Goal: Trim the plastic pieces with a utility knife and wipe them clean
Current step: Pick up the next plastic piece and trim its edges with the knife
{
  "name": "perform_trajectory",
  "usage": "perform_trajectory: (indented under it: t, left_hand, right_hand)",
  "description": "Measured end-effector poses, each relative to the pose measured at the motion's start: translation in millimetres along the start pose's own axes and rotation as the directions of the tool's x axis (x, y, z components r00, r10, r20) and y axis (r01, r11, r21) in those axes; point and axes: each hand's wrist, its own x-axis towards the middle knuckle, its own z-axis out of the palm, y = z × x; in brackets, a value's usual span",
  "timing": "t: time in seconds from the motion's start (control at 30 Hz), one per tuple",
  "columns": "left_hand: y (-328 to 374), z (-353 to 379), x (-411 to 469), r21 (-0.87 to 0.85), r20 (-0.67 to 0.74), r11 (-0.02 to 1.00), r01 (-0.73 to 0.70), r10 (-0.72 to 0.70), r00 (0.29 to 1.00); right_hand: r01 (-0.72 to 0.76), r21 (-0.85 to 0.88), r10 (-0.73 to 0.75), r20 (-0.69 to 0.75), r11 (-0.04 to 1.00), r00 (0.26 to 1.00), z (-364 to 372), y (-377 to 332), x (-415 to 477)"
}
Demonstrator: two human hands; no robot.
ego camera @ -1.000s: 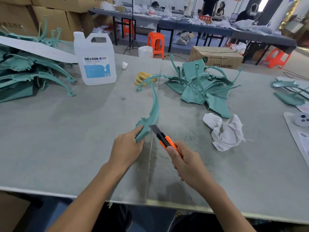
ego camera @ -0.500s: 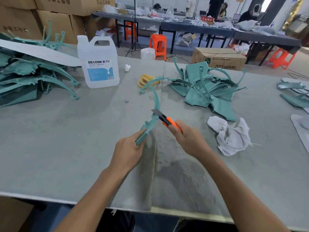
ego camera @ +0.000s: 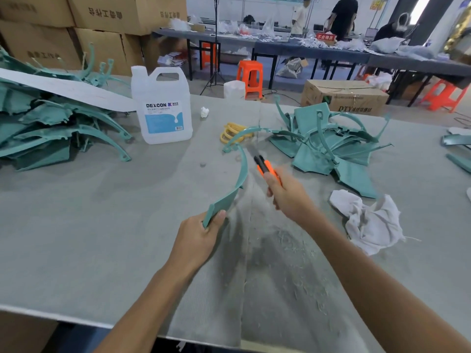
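**Knife beside the strip's far curve**

The left hand pinches the flat near end of the curved teal plastic strip, whose long axis sweeps toward twelve o'clock over the grey table. At two o'clock from that grip, the right hand clasps the orange utility knife, blade aimed eleven o'clock beside the far curve; contact is blurred.
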Motion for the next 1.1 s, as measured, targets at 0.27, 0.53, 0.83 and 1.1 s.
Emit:
perform_trajectory:
  t: [0.27, 0.53, 0.83, 1.1]
  left_hand:
    - [-1, 1, 2, 0.007, -0.007, 1.000, 0.002, -0.002, 1.000]
    - [0, -2, -1, -0.047, -0.027, 0.998, 0.040, -0.042, 0.999]
    - [4, -7, -4, -0.071, 0.031, 0.995, 0.070, -0.068, 0.997]
    - [7, -20, -4, -0.349, 0.199, 0.925, 0.150, -0.083, 0.976]
  right_hand:
    - [0.195, -0.013, -0.188, 0.209, 0.981, 0.960, 12, -27, -95]
    - [0.220, -0.070, -0.205, 0.182, 0.973, 0.962, 14, -15, -55]
    - [0.076, -0.267, -0.035, 0.155, 0.961, 0.987, -12, 3, 83]
    - [-0.283, 0.550, 0.224, 0.173, 0.786, 0.959, 4, -13, 73]
